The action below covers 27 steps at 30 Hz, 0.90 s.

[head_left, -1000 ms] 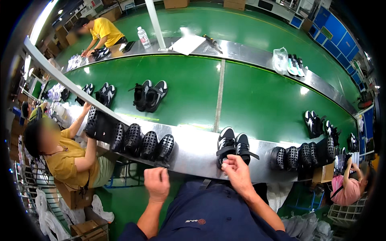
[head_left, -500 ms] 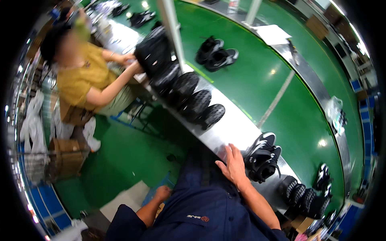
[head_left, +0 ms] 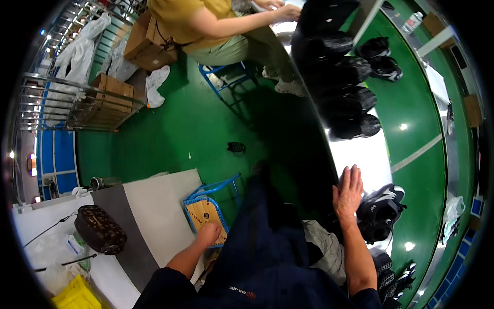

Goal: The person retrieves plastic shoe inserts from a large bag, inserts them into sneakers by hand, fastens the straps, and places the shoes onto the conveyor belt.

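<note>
Resting flat, your right hand (head_left: 348, 191) lies with fingers together and extended on the metal table edge (head_left: 360, 154), gripping nothing. A pair of black sneakers (head_left: 383, 211) sits just beside it at 3 o'clock. Your left hand (head_left: 208, 234) touches the wooden stool seat (head_left: 203, 213) at 8 o'clock; its finger state cannot be told. A row of black shoes (head_left: 345, 77) stands at 12 o'clock.

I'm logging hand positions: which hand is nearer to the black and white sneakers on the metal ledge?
Right. The right hand lies flat beside the black and white sneakers; the left hand is far off, down on the wooden stool.
</note>
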Each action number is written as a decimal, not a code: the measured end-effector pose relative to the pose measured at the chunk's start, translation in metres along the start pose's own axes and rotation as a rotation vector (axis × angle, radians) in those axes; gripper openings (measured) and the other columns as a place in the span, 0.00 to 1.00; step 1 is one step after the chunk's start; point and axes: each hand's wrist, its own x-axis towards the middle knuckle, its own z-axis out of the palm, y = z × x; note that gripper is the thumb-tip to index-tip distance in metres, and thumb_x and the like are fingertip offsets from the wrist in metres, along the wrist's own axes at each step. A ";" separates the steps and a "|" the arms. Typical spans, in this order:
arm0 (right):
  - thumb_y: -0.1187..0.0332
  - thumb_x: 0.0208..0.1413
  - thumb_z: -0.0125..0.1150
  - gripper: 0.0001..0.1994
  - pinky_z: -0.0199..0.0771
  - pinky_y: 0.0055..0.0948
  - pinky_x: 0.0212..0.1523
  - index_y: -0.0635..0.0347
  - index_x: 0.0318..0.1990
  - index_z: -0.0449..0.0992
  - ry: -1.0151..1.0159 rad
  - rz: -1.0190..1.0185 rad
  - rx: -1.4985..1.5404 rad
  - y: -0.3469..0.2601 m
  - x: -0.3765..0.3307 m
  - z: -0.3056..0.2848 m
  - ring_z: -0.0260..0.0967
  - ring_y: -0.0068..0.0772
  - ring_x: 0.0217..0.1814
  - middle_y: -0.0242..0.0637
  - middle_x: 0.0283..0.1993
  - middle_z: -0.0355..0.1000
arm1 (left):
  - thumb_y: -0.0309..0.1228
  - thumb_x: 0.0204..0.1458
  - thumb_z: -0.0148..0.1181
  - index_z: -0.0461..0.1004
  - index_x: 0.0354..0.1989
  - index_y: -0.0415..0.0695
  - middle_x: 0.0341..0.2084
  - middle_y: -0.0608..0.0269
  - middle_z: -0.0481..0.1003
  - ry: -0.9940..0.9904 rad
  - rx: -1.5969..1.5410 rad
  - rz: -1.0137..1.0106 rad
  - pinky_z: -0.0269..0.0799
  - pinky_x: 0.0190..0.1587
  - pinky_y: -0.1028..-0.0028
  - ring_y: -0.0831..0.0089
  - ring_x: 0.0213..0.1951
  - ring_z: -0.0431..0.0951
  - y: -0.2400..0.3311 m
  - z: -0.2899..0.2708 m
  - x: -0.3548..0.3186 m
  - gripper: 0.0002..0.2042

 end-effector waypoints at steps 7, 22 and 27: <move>0.78 0.44 0.64 0.41 0.51 0.50 0.71 0.64 0.69 0.56 0.047 -0.098 -0.105 0.003 0.004 0.011 0.49 0.61 0.74 0.57 0.73 0.51 | 0.30 0.52 0.57 0.80 0.36 0.40 0.49 0.49 0.72 -0.110 0.462 0.128 0.70 0.53 0.59 0.52 0.56 0.69 -0.012 0.004 0.200 0.09; 0.57 0.47 0.71 0.48 0.51 0.64 0.68 0.59 0.72 0.49 -0.095 -0.148 -0.424 0.010 0.022 0.044 0.56 0.53 0.69 0.58 0.71 0.53 | 0.35 0.61 0.50 0.70 0.62 0.46 0.74 0.53 0.49 -0.254 1.228 0.161 0.48 0.70 0.48 0.49 0.74 0.44 -0.228 0.162 0.528 0.21; 0.63 0.44 0.69 0.49 0.50 0.61 0.68 0.62 0.73 0.47 -0.121 -0.121 -0.419 0.013 0.019 0.048 0.57 0.56 0.68 0.60 0.72 0.51 | 0.28 0.54 0.53 0.76 0.52 0.42 0.63 0.51 0.65 -0.152 0.877 0.154 0.66 0.61 0.60 0.53 0.62 0.66 -0.250 0.174 0.559 0.17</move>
